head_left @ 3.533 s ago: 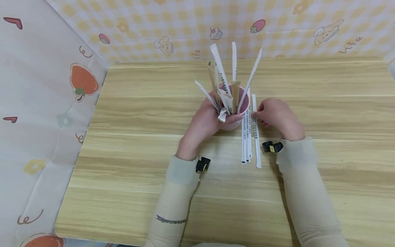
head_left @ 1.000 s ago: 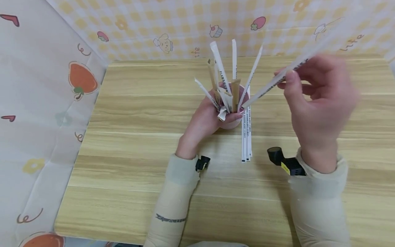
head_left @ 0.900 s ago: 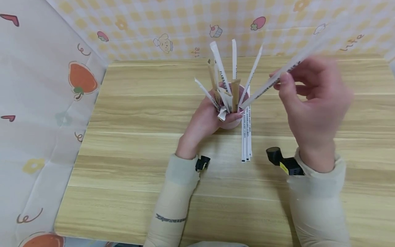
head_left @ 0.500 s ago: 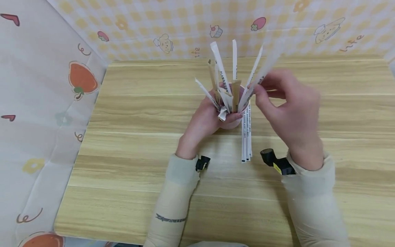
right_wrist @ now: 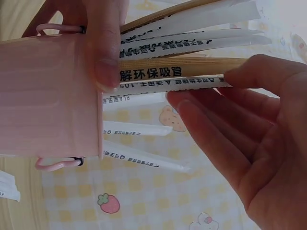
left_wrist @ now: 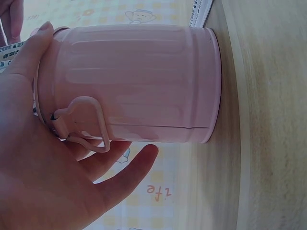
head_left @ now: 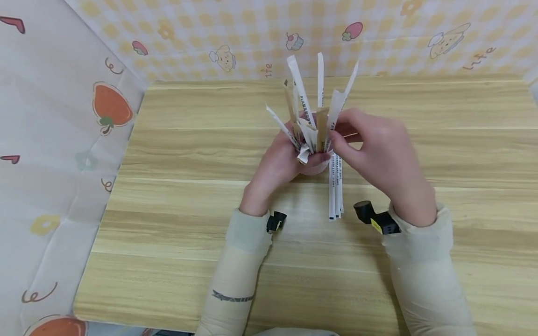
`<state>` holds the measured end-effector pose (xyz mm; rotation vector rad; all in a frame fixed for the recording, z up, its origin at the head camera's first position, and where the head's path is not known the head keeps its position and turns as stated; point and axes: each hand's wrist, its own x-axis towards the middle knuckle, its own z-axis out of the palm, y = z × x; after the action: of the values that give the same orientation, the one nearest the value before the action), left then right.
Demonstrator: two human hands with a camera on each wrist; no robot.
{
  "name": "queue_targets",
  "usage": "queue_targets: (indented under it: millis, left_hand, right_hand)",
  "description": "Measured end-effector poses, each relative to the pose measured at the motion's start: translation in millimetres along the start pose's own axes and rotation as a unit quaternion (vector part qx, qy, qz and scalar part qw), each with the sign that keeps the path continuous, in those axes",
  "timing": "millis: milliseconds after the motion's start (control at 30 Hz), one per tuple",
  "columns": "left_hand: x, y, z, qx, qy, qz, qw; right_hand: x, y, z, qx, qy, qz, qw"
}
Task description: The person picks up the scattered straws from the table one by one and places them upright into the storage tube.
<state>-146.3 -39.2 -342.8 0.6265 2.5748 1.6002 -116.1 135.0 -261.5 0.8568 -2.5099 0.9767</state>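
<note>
My left hand [head_left: 275,163] grips a pink metal bucket [left_wrist: 129,81] with small wire handles, its thumb over the rim. The bucket stands upright on the table, full of paper-wrapped drinking straws, some in white wrappers and some in brown [right_wrist: 148,71]. Thumb and fingertips of my right hand [head_left: 378,154] pinch one white-wrapped straw [head_left: 335,107], whose lower end is inside the bucket's mouth. Several more white-wrapped straws [head_left: 335,191] lie side by side on the table, just right of the bucket and partly hidden behind it.
The wooden table [head_left: 180,224] stretches out on both sides of the arms. A yellow-checked cloth [head_left: 252,37] with cartoon prints hangs along its back edge, and a white printed cloth [head_left: 54,140] hangs on the left.
My right hand took one straw from the table, lifted it, then moved left and lowered it into the bucket. My left hand has stayed on the bucket throughout.
</note>
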Motion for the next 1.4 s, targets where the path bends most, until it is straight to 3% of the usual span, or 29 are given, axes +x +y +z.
queue_targets:
  millis: [267, 500, 667, 1000, 1233, 1400]
  left_hand:
    - [-0.9, -2.4, 1.0, 0.012, 0.009, 0.012, 0.9998]
    - [-3.2, -1.8, -0.1, 0.056, 0.007, 0.028, 0.998]
    - [-5.0, 0.0, -0.8, 0.071, 0.009, 0.009, 0.9974]
    - [-8.2, 2.5, -0.9, 0.118, 0.008, -0.04, 0.9922]
    - [-7.2, 2.1, -0.2, 0.105, 0.016, -0.018, 0.9942]
    - [-6.1, -0.1, 0.6, 0.091, 0.013, -0.01, 0.9957]
  right_hand:
    - [0, 5, 2, -0.005, -0.073, 0.032, 0.997]
    - [-2, 11, 2, -0.019, -0.124, 0.045, 0.991]
    - [-4, 14, -2, -0.032, -0.143, 0.047, 0.988]
    - [-8, 21, -6, -0.043, -0.106, 0.048, 0.992]
    - [-14, 36, -3, -0.021, -0.064, 0.13, 0.989]
    - [-15, 51, 8, -0.007, -0.034, 0.212, 0.977]
